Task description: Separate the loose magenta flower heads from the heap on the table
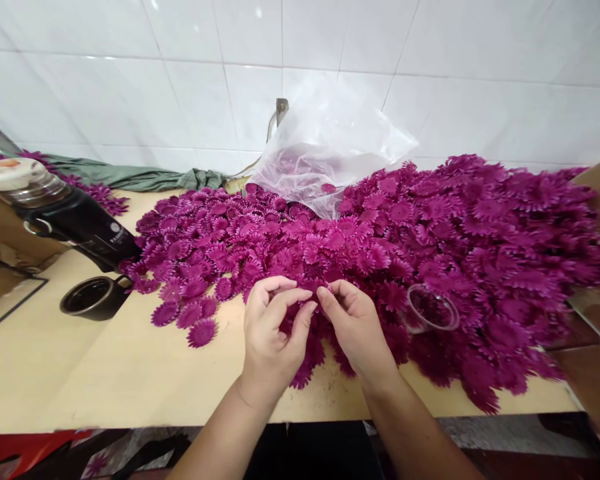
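Note:
Magenta artificial flower heads (300, 250) lie in a wide heap across the table. My left hand (275, 333) is over the heap's front edge, its fingers curled and its thumb brought close to the index finger. Beside it, my right hand (355, 323) has thumb and fingers pinched together, with the fingertips of both hands nearly meeting. Whatever is between the fingertips is too small or hidden to make out. A clear plastic cup (433, 308) sits among the flowers to the right of my right hand.
A clear plastic bag (330, 147) rests behind the heap against the tiled wall (190, 100). At left are a black thermos (80, 217), a dark mug (95, 300) and green cloth (130, 175). Cardboard (597, 280) stands at the right edge. The wooden table's (155, 387) front edge runs below my hands.

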The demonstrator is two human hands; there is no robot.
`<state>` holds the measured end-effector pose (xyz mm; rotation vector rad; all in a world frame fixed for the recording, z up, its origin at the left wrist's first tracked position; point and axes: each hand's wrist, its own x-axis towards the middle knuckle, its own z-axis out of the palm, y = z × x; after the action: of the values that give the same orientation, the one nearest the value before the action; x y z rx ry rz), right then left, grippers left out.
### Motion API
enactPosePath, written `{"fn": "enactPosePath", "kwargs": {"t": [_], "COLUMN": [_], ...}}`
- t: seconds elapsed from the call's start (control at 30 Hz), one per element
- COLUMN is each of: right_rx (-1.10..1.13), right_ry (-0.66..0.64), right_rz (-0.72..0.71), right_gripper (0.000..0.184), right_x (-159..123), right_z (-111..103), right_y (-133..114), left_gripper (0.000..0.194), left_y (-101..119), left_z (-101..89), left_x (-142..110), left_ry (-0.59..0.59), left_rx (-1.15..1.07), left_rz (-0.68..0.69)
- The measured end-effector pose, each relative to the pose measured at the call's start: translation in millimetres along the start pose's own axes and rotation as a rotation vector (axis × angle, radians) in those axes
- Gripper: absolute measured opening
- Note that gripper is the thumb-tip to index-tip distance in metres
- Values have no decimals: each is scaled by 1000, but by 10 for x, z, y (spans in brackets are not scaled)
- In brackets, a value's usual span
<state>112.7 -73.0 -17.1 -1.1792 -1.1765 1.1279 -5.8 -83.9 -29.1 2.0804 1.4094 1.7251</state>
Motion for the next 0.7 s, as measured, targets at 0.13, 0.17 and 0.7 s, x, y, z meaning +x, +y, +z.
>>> {"fn": "enactPosePath", "kwargs": {"t": [0.13, 0.17, 0.7], "right_rx": [-3, 3, 19], "right_ry": [16, 18, -107], "right_rz": [-29, -28, -83], "right_gripper": [26, 27, 20], "right_x": [-2, -4, -98], "right_z": [-13, -23, -46], "right_y": [4, 7, -60], "left_gripper": [24, 31, 13], "left_y": [-19, -28, 73], "left_z": [33, 36, -18], "left_x": [-25, -24, 160], "left_ry": [-160, -201, -133], "left_rx": [-7, 2, -640], "left_rz": [-61, -60, -672]}}
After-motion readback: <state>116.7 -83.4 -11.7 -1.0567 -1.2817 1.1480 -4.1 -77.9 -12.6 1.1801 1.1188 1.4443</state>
